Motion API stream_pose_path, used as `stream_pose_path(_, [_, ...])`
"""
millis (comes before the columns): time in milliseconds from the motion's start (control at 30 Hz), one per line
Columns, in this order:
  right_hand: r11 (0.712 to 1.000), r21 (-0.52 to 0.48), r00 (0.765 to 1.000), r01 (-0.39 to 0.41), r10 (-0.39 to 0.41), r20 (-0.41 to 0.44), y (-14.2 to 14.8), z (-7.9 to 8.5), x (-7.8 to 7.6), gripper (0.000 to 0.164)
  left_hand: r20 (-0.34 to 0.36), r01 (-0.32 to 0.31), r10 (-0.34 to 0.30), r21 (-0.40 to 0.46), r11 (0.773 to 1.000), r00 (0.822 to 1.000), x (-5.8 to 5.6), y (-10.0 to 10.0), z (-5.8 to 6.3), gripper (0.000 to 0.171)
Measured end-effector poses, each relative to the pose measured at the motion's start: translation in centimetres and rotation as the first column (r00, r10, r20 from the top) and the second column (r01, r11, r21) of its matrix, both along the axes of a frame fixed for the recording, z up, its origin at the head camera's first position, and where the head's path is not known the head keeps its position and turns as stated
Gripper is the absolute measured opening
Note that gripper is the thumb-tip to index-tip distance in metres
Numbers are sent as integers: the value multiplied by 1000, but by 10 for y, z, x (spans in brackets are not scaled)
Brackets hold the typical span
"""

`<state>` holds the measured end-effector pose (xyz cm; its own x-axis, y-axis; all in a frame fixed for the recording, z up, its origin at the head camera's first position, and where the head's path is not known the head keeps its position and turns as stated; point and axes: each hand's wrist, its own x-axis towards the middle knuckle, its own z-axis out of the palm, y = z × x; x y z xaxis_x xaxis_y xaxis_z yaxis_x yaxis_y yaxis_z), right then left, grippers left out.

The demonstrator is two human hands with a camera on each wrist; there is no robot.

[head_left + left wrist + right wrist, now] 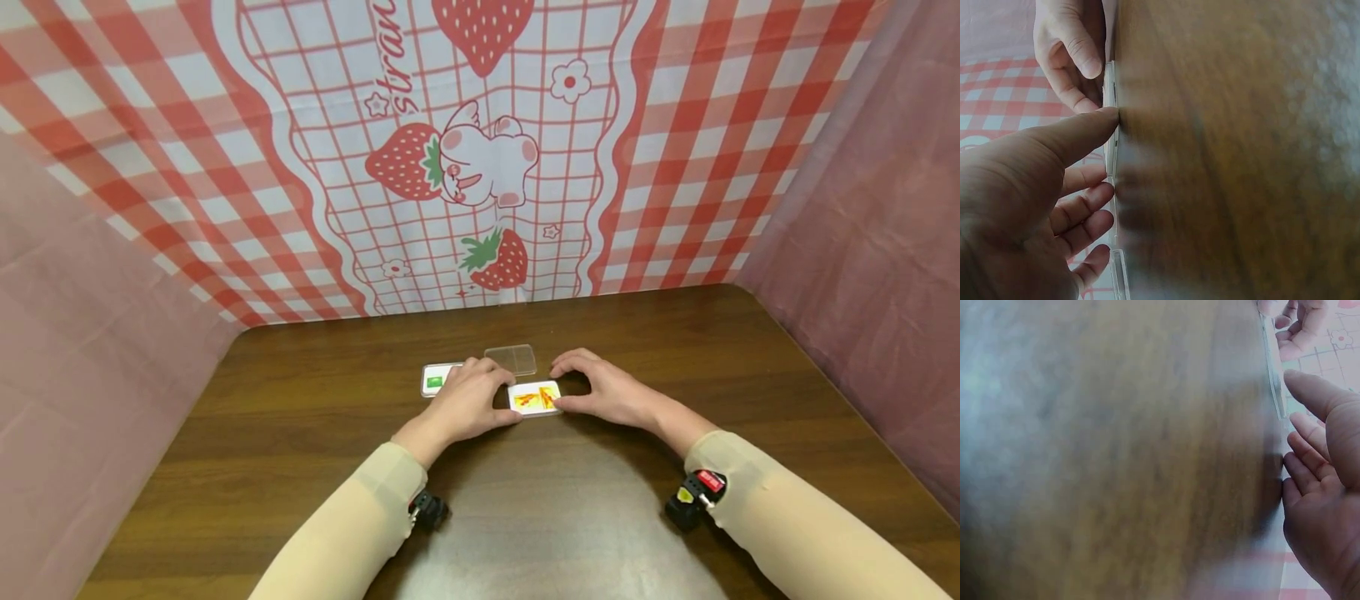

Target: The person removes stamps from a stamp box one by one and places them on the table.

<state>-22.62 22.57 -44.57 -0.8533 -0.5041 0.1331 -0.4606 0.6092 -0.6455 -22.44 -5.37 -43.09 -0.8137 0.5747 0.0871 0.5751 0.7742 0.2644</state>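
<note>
A flat white rectangular case (533, 409) with a yellow-orange picture lies on the table between the hands. My left hand (467, 402) grips its left end, thumb at the near edge and index finger at the far corner. The case shows edge-on in the left wrist view, with the thumb (1100, 122) against it. My right hand (611, 390) is at the right end, thumb tip over the picture's edge and the other fingers spread behind, their tips near the table. Beyond the case lies a clear plastic cover (513, 359).
A second flat case (433, 380) with a green picture lies at the left, partly hidden behind the left hand. The brown wooden table (510, 508) meets a red-and-white checked strawberry curtain (420, 242) at the back. Pink cloth hangs on both sides.
</note>
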Motion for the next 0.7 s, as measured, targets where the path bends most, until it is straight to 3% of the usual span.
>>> stream_pose_path(700, [999,39,1000,24,-24,-1,-3,4,-3,19,10,-4,4,-9,1000,1000,0,0,0,55])
